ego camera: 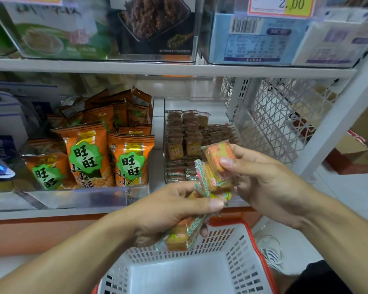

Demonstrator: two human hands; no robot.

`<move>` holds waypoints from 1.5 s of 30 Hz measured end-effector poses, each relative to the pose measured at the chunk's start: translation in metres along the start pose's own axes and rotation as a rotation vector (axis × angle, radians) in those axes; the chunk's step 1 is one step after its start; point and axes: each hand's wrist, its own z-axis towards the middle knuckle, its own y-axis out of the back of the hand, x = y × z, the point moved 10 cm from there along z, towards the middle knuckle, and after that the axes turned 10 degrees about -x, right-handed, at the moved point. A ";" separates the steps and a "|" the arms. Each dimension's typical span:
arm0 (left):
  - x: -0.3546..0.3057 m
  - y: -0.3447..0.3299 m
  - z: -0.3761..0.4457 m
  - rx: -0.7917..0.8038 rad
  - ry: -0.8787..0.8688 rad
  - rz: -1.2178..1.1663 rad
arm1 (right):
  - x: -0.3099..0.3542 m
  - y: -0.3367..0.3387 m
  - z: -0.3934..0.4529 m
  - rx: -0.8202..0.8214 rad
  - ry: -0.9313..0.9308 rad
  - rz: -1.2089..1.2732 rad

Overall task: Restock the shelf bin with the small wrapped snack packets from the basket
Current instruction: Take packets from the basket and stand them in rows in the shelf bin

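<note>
Above the white basket [232, 247], the left hand [168, 213] grips a bundle of snack packets [185, 232]; the right hand [263, 177] pinches one packet [218, 154] (before the clear shelf bin [251, 126], partly stocked).

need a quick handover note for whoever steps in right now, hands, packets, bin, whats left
Left hand: grips a bunch of snack packets above the basket.
Right hand: pinches one packet in front of the shelf bin.
Done: bin already holds rows of packets; the visible basket floor is bare.
Left: place the held packets into the bin.
</note>
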 end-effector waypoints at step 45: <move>-0.019 0.026 -0.006 -0.326 -0.126 -0.096 | -0.020 0.022 0.001 -0.291 -0.154 0.125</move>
